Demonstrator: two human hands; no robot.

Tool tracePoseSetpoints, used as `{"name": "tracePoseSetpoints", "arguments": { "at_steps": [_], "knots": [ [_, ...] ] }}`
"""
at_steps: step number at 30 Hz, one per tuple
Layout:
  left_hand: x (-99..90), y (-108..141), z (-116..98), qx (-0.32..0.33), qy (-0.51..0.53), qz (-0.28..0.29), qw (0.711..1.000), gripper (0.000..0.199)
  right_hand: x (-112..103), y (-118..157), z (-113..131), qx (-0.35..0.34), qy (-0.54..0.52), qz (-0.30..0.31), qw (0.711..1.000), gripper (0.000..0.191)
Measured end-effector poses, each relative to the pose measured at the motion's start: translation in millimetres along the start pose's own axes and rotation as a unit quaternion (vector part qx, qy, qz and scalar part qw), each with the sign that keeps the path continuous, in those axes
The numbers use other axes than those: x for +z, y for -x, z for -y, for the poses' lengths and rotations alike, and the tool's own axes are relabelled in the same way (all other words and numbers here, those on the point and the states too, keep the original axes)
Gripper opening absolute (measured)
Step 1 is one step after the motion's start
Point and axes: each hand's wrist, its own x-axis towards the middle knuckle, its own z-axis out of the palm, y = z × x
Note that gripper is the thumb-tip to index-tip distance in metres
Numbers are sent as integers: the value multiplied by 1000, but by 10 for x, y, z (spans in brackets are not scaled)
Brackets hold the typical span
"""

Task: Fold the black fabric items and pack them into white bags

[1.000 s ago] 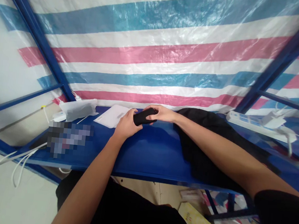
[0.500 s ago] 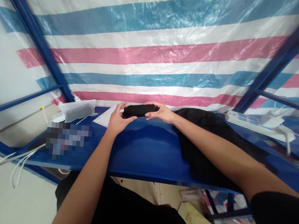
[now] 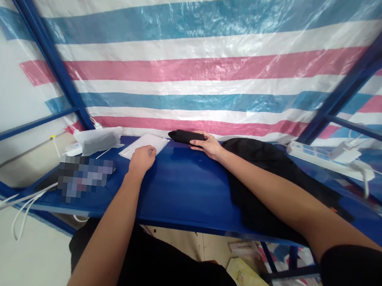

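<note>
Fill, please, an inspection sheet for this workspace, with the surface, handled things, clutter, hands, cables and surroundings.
Surface: blue tabletop, no spill seen.
Handled things: black bundle; white papers, lying flat.
Clutter: black cloth at right; white plastic-wrapped item at left; blurred patch unreadable.
Hands: right holds the bundle's end; left over the papers, grip unclear.
Cables: white, hanging at left; power strip at right.
Surroundings: striped sheet, blue frame.

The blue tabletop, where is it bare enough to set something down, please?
The widest bare patch lies between the left hand and the black cloth, in front of the black bundle. A narrower strip runs between the left forearm and the blurred item. The white pouch and power strip crowd the ends.
</note>
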Motion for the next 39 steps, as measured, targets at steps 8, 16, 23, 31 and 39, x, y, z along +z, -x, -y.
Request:
{"name": "tracePoseSetpoints", "arguments": {
  "at_steps": [8, 16, 23, 31, 39],
  "knots": [
    [15, 9, 54, -14, 37, -44, 998, 31, -3, -9, -10, 1, 3, 2, 1000, 59],
    [-3, -13, 81, -19, 6, -37, 999, 36, 20, 10, 10, 0, 5, 2, 1000, 59],
    [26, -70, 148, 13, 41, -48, 998, 44, 38, 17, 17, 3, -4, -7, 1000, 58],
    [121, -110, 230, 94, 18, -101, 990, 50, 45, 3, 1, 4, -6, -15, 1000, 54],
    [199, -158, 238, 102, 28, -124, 987, 42, 40, 4, -1, 6, 0, -13, 1000, 55]
  ]
}}
